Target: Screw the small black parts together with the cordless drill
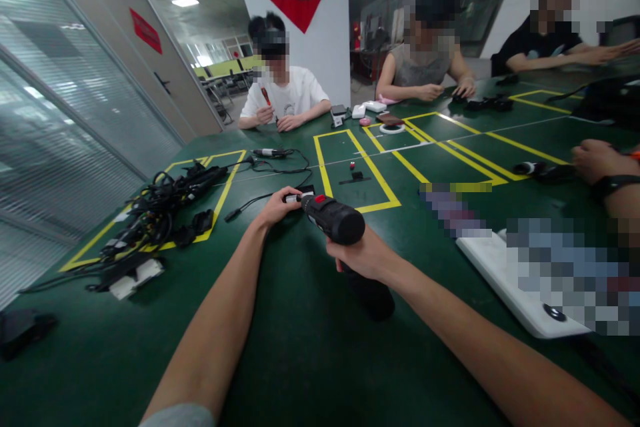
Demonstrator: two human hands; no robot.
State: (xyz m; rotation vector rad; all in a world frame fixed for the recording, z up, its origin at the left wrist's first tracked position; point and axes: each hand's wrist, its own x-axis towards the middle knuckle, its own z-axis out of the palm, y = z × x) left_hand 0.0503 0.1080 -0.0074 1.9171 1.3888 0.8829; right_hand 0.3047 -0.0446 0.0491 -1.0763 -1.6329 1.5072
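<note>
My right hand (357,257) is wrapped round the handle of a black cordless drill (333,217) with a red switch on top. The drill points forward and left, its battery base hanging down near the green table. My left hand (277,207) pinches a small black box with a white label (292,198) right at the drill's front end. Whether the bit touches the box is hidden by the drill and my fingers. A thin black cable (250,205) lies just left of the box and ends in a plug (233,215).
Tangled black cables and adapters (160,213) lie at left inside yellow tape. Ahead, a taped rectangle (390,204) holds small black parts (357,175). A large white device (500,273) stands at right. Several people sit around the table, one holding a screwdriver (265,95).
</note>
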